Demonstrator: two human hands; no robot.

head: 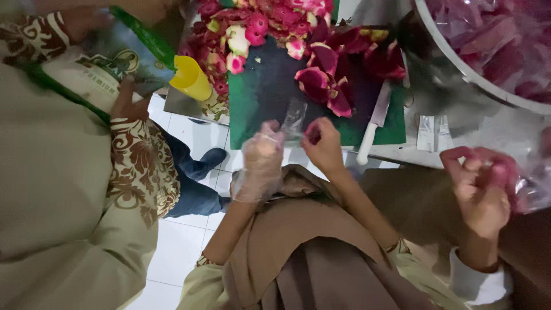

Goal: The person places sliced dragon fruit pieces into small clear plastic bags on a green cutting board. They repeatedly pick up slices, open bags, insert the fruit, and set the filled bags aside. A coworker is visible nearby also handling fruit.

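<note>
Counter (488,135) with a green cutting board (258,103)

Pink fruit peels (338,69) covered the board; a white-handled knife (373,129) and a large bowl (459,63) sat alongside.

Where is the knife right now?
In the head view, the knife lies on the right edge of the green cutting board, beside the pink fruit peels, just right of the person's right hand.

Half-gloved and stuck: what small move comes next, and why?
Probably slip the bare right hand into the clear plastic glove pinched between both hands. The left hand is already gloved, and red fruit peels cover the green board.
</note>
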